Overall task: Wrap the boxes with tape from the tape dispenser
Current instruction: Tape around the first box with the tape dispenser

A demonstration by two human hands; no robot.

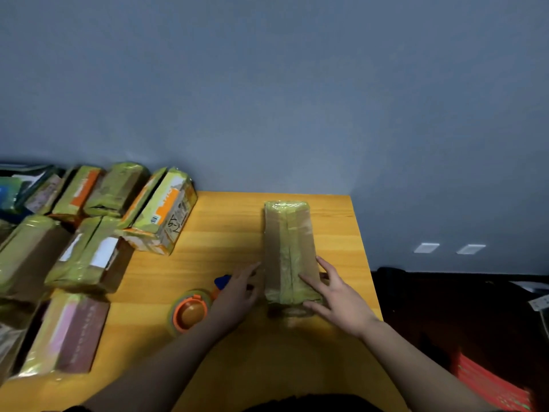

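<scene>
One long brown cardboard box wrapped in yellowish tape [287, 251] lies on the yellow wooden table [219, 239], long axis near-to-far. Left hand [237, 295] flat against its left side, right hand [338, 298] on its near top, fingers straight and spread. One orange round tape dispenser [190, 312] sits just left of the left hand; about eight taped boxes [89, 233] are piled far left.

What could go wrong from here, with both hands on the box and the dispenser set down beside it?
1. The box lies close to the right edge of the table; a push from the left hand could slide it off.
2. The dispenser sits right by the left forearm and may get knocked when the box is turned.
3. The right hand presses flat on glossy tape, so the fingers might slip.
</scene>
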